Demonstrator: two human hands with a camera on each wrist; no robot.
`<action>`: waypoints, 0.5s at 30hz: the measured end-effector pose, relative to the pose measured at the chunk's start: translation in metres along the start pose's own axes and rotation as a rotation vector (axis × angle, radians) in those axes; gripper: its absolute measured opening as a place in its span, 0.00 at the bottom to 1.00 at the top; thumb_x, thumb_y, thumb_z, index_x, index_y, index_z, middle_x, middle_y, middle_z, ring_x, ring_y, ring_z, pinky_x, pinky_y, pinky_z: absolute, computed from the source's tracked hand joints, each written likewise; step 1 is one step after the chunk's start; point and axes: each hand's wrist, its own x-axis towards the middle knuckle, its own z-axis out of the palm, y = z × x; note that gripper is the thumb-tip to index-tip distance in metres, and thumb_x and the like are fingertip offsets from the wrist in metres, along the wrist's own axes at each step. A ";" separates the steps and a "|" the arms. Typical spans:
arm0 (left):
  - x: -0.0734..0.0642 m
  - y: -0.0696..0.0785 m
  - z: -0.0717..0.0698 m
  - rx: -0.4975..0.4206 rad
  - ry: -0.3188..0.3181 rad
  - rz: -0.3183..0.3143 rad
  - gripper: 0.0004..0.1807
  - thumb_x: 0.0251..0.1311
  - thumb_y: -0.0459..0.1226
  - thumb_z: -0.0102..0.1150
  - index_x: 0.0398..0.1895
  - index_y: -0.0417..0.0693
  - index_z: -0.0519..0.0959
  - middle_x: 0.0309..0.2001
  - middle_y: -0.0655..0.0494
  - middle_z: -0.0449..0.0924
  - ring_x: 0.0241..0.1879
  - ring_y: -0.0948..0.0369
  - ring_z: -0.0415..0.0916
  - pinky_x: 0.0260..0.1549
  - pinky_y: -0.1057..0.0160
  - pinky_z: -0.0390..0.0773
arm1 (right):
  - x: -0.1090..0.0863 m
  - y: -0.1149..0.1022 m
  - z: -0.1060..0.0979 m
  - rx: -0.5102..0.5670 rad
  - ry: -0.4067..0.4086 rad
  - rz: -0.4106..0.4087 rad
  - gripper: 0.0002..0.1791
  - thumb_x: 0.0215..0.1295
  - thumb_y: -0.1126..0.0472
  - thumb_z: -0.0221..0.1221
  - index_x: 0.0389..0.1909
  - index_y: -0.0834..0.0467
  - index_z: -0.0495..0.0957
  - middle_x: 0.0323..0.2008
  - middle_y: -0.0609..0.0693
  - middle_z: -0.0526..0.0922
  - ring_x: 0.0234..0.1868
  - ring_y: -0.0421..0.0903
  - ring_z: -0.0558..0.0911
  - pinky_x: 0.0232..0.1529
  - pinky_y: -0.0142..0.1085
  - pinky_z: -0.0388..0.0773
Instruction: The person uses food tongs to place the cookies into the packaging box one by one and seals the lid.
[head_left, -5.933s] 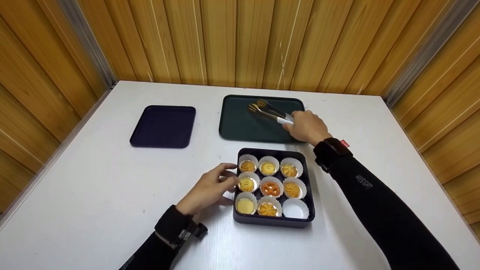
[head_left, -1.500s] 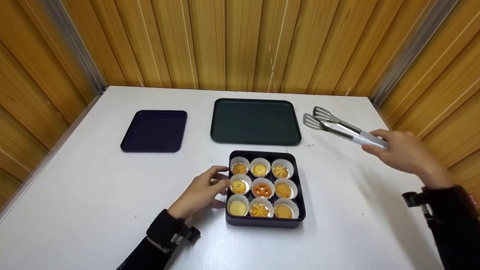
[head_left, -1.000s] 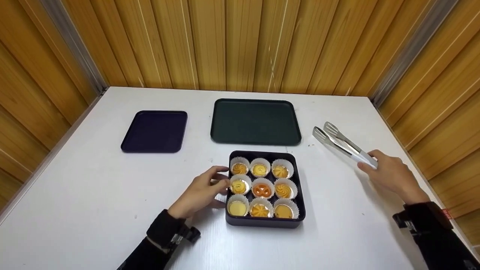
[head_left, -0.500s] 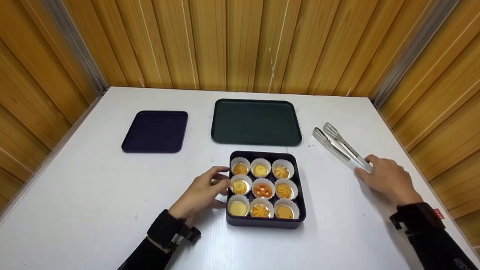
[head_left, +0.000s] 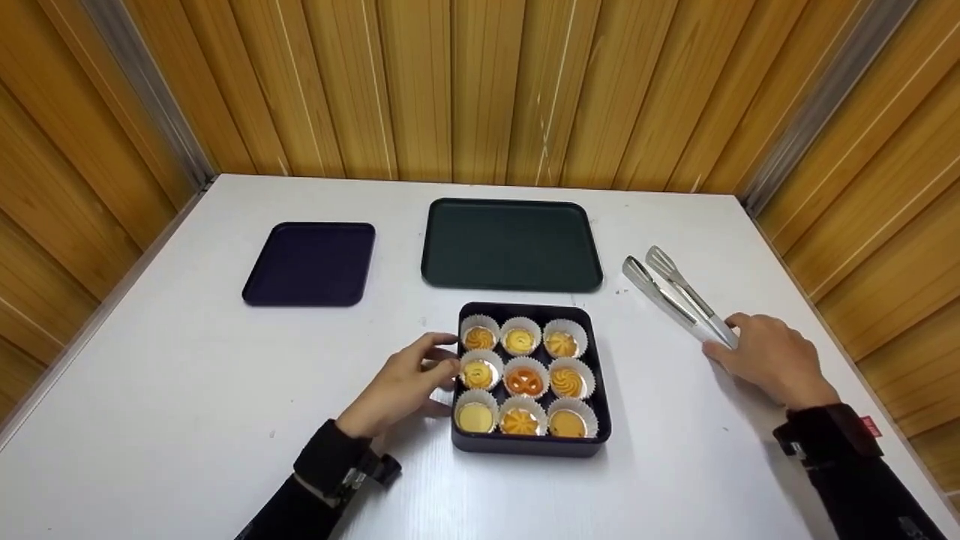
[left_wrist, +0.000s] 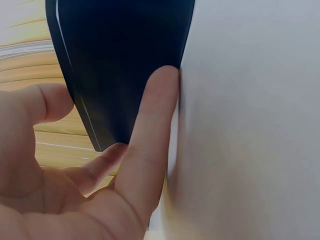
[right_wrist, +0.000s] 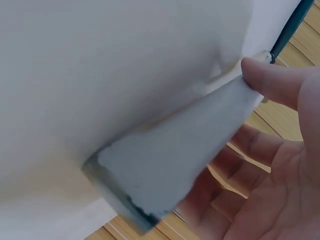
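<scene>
A dark square box (head_left: 529, 444) holds several paper cups in rows, each with a biscuit; an orange pretzel-shaped one (head_left: 523, 381) sits in the middle. My left hand (head_left: 397, 386) rests against the box's left side with loosely bent fingers. In the left wrist view, one fingertip (left_wrist: 162, 82) lies along the dark wall (left_wrist: 115, 65) at table level. To the right, my right hand (head_left: 772, 360) holds the handle end of metal tongs (head_left: 662, 295), which lie spread on the table. In the right wrist view, thumb and fingers are on either side of the pale handle (right_wrist: 170, 150).
A dark green tray (head_left: 510, 247) lies behind the box. Farther left is a smaller dark purple square tray (head_left: 309, 264). A few crumbs (head_left: 621, 291) dot the white table (head_left: 187, 390) beside the green tray. Wood-patterned panels (head_left: 420, 90) enclose the back and sides.
The tongs have gone from over the green tray to the table at the right. A round biscuit now sits in the front-right cup, formerly empty. The left hand has stayed at the box.
</scene>
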 end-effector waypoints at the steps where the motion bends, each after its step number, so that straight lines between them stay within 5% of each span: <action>1: 0.000 0.000 0.000 0.001 -0.002 0.001 0.30 0.76 0.41 0.59 0.77 0.44 0.67 0.62 0.40 0.78 0.50 0.50 0.81 0.39 0.50 0.93 | -0.001 -0.002 -0.002 0.014 0.013 0.001 0.39 0.71 0.41 0.65 0.62 0.74 0.75 0.41 0.70 0.83 0.32 0.57 0.78 0.20 0.39 0.71; 8: 0.000 0.000 0.001 0.005 -0.003 0.014 0.31 0.76 0.41 0.59 0.77 0.42 0.67 0.61 0.39 0.78 0.49 0.51 0.82 0.40 0.50 0.93 | -0.005 -0.043 -0.015 0.215 0.189 -0.079 0.26 0.78 0.48 0.60 0.62 0.65 0.80 0.45 0.65 0.85 0.41 0.59 0.85 0.33 0.40 0.77; 15: 0.000 0.000 0.001 -0.008 0.007 -0.007 0.31 0.75 0.41 0.59 0.78 0.43 0.66 0.62 0.38 0.77 0.51 0.49 0.82 0.41 0.50 0.93 | -0.016 -0.109 -0.017 0.548 0.077 -0.098 0.24 0.84 0.51 0.53 0.69 0.62 0.75 0.52 0.65 0.83 0.35 0.48 0.86 0.31 0.33 0.88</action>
